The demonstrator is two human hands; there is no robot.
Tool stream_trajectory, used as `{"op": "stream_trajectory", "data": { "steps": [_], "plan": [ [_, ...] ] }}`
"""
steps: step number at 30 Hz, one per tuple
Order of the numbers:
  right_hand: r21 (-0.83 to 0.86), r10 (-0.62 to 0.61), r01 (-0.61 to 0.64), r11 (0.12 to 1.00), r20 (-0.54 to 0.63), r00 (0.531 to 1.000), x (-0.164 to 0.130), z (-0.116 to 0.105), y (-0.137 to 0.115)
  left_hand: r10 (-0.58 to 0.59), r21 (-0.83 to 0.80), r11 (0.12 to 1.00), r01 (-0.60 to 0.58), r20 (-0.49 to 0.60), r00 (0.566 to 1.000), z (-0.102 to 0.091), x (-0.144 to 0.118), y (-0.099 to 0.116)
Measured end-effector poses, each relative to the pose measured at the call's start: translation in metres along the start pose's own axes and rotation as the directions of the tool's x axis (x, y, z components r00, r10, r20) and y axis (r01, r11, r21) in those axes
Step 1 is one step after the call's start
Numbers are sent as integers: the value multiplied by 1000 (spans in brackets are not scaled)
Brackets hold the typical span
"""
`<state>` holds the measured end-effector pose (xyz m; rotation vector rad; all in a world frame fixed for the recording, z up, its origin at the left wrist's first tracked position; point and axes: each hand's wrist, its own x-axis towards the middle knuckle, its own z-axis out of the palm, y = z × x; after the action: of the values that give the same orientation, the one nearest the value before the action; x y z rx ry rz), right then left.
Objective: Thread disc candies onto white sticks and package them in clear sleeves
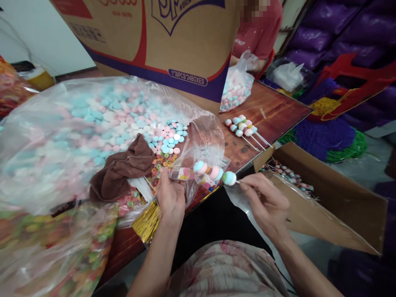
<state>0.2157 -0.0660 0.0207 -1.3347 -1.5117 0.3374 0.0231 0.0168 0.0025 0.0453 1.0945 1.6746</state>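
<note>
Both hands work at the near edge of the wooden-patterned counter (278, 111): the right hand (267, 204) is pinched shut on the thin white stick of a candy skewer (213, 172) threaded with pastel blue, pink and green rounds, held level just above the counter edge, while the left hand (170, 198) is closed over small items by the mouth of a bag, though what it grips cannot be told. Behind everything stands a big brown cardboard carton with purple and red print (173, 37), and beside it sits a person in a red shirt (262, 29). A large clear plastic bag of pastel blue, pink and white candy discs (77, 132) fills the left of the counter, with a crumpled brown cloth (123, 169) lying on it. An open brown cardboard box (324, 198) sits low on the right, holding finished pieces. A smaller clear bag of pastel candies (236, 88) rests by the carton. Four finished candy skewers (244, 126) lie on the counter, well apart from the hands. A bundle of gold twist ties (147, 220) lies just below the left hand.
</note>
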Motion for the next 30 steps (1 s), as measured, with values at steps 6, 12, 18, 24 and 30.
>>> {"op": "stream_trajectory", "data": {
  "steps": [6, 12, 18, 24, 30],
  "plan": [
    [-183, -216, 218, 959, 27, 976, -9, 0, -4, 34, -4, 999, -34, 13, 999, 2, -1, 2],
    [-292, -307, 308, 905, 53, 950, -10, -7, -1, 62, -22, 998, -62, 16, 998, -3, 3, -2],
    [-380, -363, 369, 849, 90, 928, -14, -11, -5, 160, -24, 987, -158, 58, 985, -8, 8, -10],
    [-350, -324, 336, 874, 94, 941, -11, -13, -8, 303, 13, 952, -306, 94, 948, -8, 8, -11],
    [-252, -224, 237, 938, 80, 971, -9, -11, -4, 238, 38, 969, -245, 131, 962, -9, 9, -11]
  ]
}}
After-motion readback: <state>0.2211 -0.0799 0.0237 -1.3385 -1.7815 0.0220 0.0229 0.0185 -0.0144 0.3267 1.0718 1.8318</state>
